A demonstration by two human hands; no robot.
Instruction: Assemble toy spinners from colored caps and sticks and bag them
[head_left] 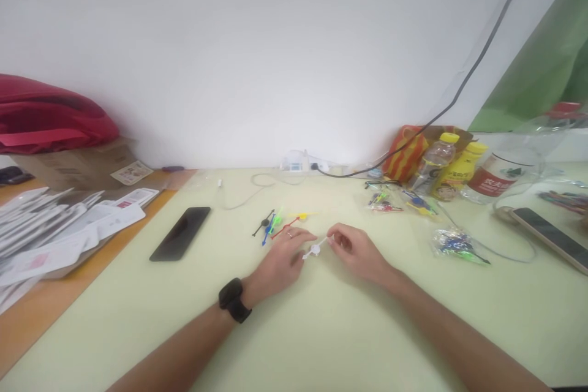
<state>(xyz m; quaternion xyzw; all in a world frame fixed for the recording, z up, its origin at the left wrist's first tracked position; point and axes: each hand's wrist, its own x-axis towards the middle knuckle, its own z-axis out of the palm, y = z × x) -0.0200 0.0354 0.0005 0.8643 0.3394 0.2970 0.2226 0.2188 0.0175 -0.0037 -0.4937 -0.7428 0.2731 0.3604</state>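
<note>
A small white arrow-shaped spinner [315, 249] with a round centre lies slantwise between my hands. The fingertips of my right hand [361, 252] are pinched on its upper right end. My left hand [283, 257], with a ring and a black watch, is beside the spinner's lower left tip. Its fingers stretch out with a gap below them, and whether they touch the tip is unclear. Just beyond my left hand lie more arrow spinners: a black one [263, 223], a blue one [267, 229], a green one [277, 220], a red one [287, 228] and a yellow one [302, 216].
A black phone [180, 234] lies to the left, with white packets [68, 226] beyond it. On the right are bagged coloured pieces [459, 245], bottles [433, 162] and another phone [554, 236]. A dark cable [459, 95] hangs down to the power strip [296, 162] by the wall.
</note>
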